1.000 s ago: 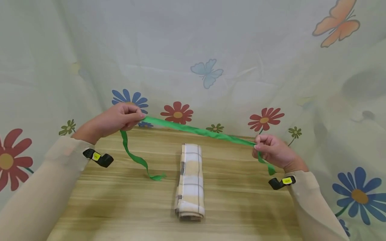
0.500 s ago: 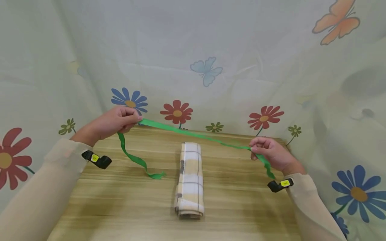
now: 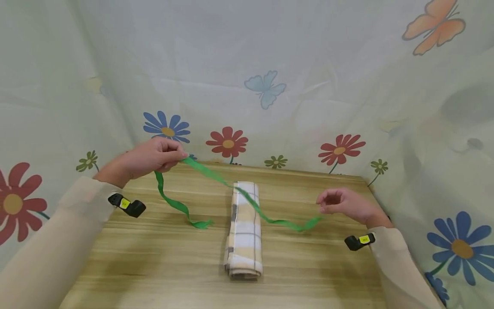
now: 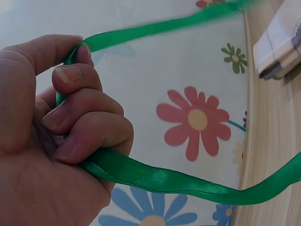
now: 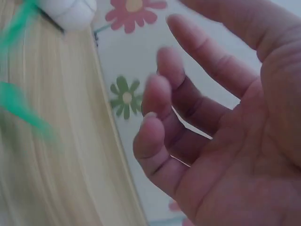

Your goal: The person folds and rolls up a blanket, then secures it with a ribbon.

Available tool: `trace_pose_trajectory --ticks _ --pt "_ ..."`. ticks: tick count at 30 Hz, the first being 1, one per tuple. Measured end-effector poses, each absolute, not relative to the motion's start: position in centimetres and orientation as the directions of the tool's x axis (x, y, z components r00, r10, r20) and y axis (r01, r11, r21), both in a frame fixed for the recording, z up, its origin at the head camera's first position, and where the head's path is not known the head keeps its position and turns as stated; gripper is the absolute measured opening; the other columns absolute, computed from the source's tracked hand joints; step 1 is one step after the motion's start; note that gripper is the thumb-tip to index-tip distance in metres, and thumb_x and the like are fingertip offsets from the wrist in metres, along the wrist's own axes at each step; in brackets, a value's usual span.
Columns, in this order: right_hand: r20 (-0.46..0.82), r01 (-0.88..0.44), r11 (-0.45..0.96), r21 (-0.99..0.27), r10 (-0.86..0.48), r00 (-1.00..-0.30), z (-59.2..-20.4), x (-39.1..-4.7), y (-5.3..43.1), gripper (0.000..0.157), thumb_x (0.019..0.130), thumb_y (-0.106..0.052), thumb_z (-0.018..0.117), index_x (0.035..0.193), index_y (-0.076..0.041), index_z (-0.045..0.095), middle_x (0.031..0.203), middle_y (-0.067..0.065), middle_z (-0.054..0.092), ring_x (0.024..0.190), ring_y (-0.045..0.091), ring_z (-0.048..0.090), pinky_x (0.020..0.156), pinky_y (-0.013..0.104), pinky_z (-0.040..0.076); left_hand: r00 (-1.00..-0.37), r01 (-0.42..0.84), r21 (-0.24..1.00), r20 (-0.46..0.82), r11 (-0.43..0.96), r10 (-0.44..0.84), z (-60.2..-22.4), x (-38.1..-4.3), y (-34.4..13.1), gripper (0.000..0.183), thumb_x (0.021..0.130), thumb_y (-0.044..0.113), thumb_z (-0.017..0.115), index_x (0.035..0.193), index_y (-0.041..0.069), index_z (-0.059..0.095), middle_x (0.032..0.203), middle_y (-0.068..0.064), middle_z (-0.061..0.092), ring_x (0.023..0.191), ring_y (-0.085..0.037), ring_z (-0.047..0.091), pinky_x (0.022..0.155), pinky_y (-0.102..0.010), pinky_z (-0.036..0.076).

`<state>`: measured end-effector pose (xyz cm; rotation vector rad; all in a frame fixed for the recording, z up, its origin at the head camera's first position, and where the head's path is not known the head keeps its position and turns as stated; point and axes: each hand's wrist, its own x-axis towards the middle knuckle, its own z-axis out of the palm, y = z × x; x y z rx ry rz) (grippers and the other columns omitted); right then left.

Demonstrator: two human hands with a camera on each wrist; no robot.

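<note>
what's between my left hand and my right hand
In the head view, green ribbon slopes from your left hand, crosses in front of the folded cloth and ends short of your right hand.

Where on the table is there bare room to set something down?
Two patches: the near left of the table, between left sleeve and checked cloth, and the near right, between cloth and right sleeve. The middle is crowded: in the head view, the green ribbon crosses over the cloth's far half.
</note>
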<state>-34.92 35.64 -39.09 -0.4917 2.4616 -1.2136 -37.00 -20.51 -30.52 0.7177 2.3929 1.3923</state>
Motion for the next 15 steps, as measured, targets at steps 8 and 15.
trace_pose_trajectory --ticks 8,15 --pt "0.143 -0.346 0.311 -0.885 -0.525 -0.839 -35.4 -34.8 24.2 0.028 0.105 -0.028 0.060 0.121 -0.006 0.069 0.119 0.011 0.071 0.107 0.024 0.067 0.094 0.035 0.057 -0.749 0.338 0.822 -0.060 0.458 0.660 -28.8 -35.6 -15.9 0.020 0.105 0.025 0.061 0.099 0.008 0.069 0.058 0.001 0.036 0.049 -0.016 0.034 0.055 -0.033 0.036" --pt "0.277 -0.252 -0.158 -0.955 -0.776 -0.567 -32.8 -34.8 14.1 0.049 0.108 -0.040 0.050 0.138 -0.002 0.058 0.134 0.005 0.065 0.133 0.023 0.057 0.118 0.045 0.040 -0.635 0.488 0.784 0.017 0.385 0.772 -27.3 -34.2 -12.3 0.013 0.103 0.021 0.062 0.101 0.014 0.073 0.074 -0.002 0.051 0.064 -0.017 0.045 0.065 -0.030 0.045"
